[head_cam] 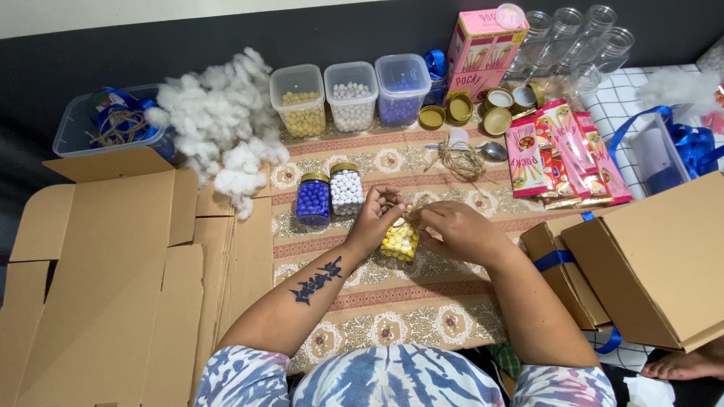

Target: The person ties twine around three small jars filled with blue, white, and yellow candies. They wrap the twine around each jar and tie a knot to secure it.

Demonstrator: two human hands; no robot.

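Both my hands meet over a small jar of yellow candies (399, 243) standing on the patterned mat. My left hand (375, 216) pinches at the jar's top, and my right hand (452, 228) pinches there too, with thin twine between the fingers. Just left of the hands stand a jar of blue candies (313, 200) and a jar of white candies (347, 190), both with gold lids. A loose bundle of twine (458, 162) lies on the mat behind my hands.
Three open tubs of yellow (300, 100), white (352, 95) and blue candies (402, 88) line the back. White stuffing (220, 128) is at left, flat cardboard (105, 271) below it. Gold lids (452, 111), empty jars (573, 38), snack packets (562, 151) and folded boxes (648, 264) fill the right.
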